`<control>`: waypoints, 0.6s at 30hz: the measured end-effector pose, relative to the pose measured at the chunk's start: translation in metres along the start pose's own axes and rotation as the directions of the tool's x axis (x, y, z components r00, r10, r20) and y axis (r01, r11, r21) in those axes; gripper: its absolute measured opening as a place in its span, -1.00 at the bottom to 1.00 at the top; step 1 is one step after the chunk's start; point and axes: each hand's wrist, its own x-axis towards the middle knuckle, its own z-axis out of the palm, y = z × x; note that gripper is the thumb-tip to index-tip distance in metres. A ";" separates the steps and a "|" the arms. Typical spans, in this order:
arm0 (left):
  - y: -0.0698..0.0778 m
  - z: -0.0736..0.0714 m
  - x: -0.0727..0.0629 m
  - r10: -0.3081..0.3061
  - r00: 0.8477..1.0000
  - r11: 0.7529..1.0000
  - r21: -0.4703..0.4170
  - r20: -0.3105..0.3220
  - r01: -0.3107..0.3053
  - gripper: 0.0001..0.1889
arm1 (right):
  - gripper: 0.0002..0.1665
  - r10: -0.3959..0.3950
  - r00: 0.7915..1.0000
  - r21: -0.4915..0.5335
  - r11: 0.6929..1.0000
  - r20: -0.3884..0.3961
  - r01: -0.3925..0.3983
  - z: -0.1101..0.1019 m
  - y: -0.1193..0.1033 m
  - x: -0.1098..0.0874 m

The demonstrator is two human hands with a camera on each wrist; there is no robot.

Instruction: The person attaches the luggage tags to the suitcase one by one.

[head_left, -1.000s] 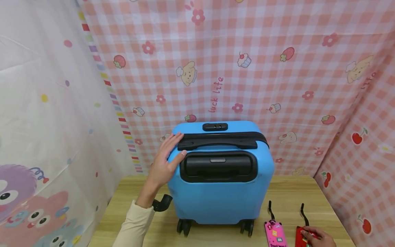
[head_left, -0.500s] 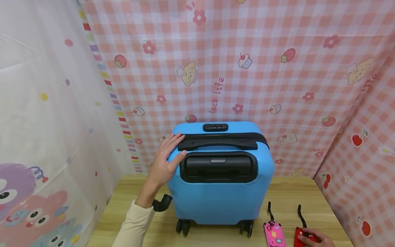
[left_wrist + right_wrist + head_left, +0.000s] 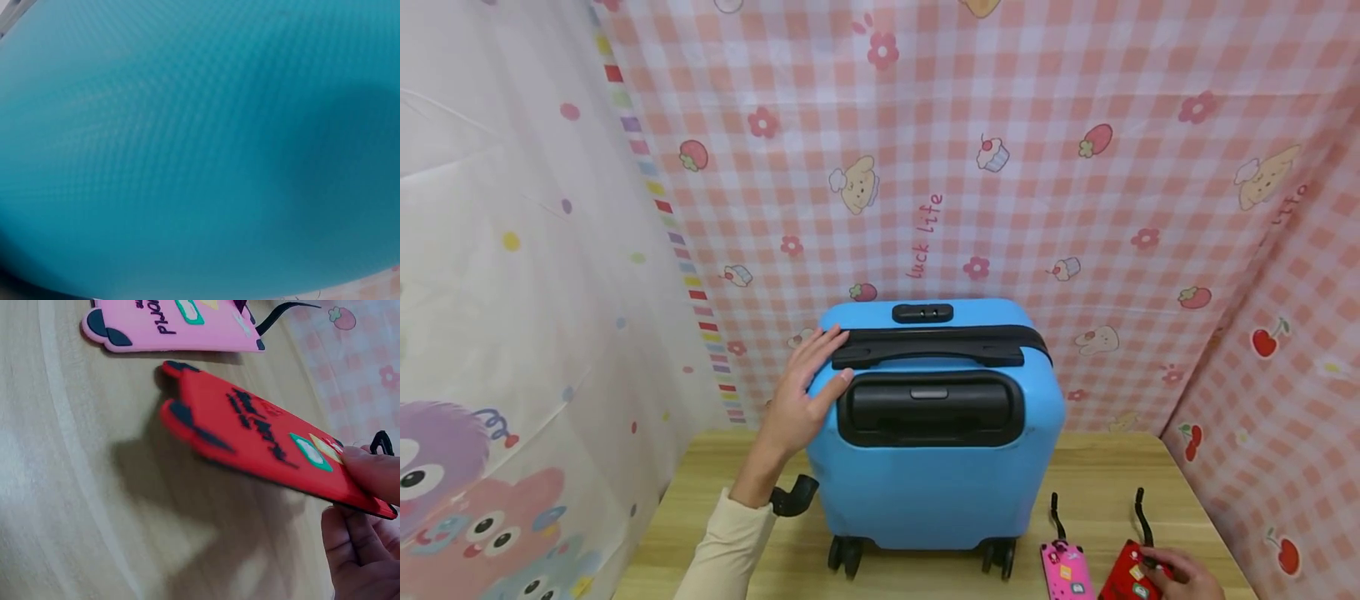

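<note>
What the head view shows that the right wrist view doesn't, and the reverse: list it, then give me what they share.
Only the head view: the blue suitcase, the left hand resting on its upper corner, and the cream sleeve.

Only the right wrist view: the red tag's end farthest from the fingers, with dark corners, and a shadow on the table near it.

Both: the right hand pinching the red tag, the pink tag, the table and the checked cloth.
</note>
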 end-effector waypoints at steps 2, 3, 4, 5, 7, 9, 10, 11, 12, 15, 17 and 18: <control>-0.001 0.000 0.000 0.002 1.000 1.000 -0.001 0.002 -0.002 -0.47 | -0.57 -0.051 0.994 -0.022 0.999 -0.092 0.049 0.004 -0.005 -0.002; -0.001 0.000 0.000 0.006 1.000 1.000 -0.002 0.002 -0.006 -0.47 | -0.61 -0.003 0.995 -0.034 0.999 -0.104 -0.001 0.004 -0.010 -0.001; -0.002 0.000 0.000 0.012 1.000 1.000 0.000 0.002 -0.012 -0.47 | -0.65 0.041 0.991 -0.039 0.998 -0.125 -0.046 0.004 -0.015 -0.001; -0.002 0.000 0.000 0.017 1.000 1.000 0.001 0.003 -0.017 -0.47 | -0.67 0.081 0.986 -0.048 0.995 -0.146 -0.088 0.004 -0.020 -0.001; -0.002 0.000 0.001 0.024 1.000 1.000 0.001 0.004 -0.024 -0.47 | -0.71 0.123 0.976 -0.059 0.989 -0.179 -0.135 0.003 -0.031 0.000; -0.002 0.000 0.001 0.029 1.000 1.000 -0.001 0.002 -0.029 -0.47 | -0.70 0.137 0.972 -0.091 0.984 -0.192 -0.157 0.003 -0.041 0.001; -0.003 0.000 0.000 0.027 1.000 1.000 -0.002 0.001 -0.027 -0.47 | -0.70 0.110 0.972 -0.107 0.985 -0.206 -0.134 0.003 -0.046 0.002; -0.003 0.000 0.000 0.026 1.000 1.000 -0.004 0.001 -0.026 -0.47 | -0.70 0.078 0.974 -0.123 0.987 -0.214 -0.106 0.003 -0.051 0.003; -0.003 0.000 0.000 0.026 1.000 1.000 -0.007 0.000 -0.026 -0.47 | -0.70 0.045 0.974 -0.128 0.989 -0.222 -0.074 0.003 -0.056 0.003; -0.003 -0.001 0.000 0.024 1.000 1.000 -0.010 0.003 -0.024 -0.47 | -0.71 -0.033 0.968 -0.119 0.993 -0.249 0.003 0.005 -0.070 0.005; -0.003 -0.001 0.000 0.024 1.000 1.000 -0.009 0.007 -0.024 -0.47 | -0.72 -0.048 0.966 -0.109 0.994 -0.254 0.021 0.005 -0.080 0.006; -0.003 -0.001 0.000 0.025 1.000 1.000 -0.008 0.008 -0.025 -0.47 | -0.72 -0.044 0.966 -0.106 0.994 -0.255 0.017 0.004 -0.085 0.007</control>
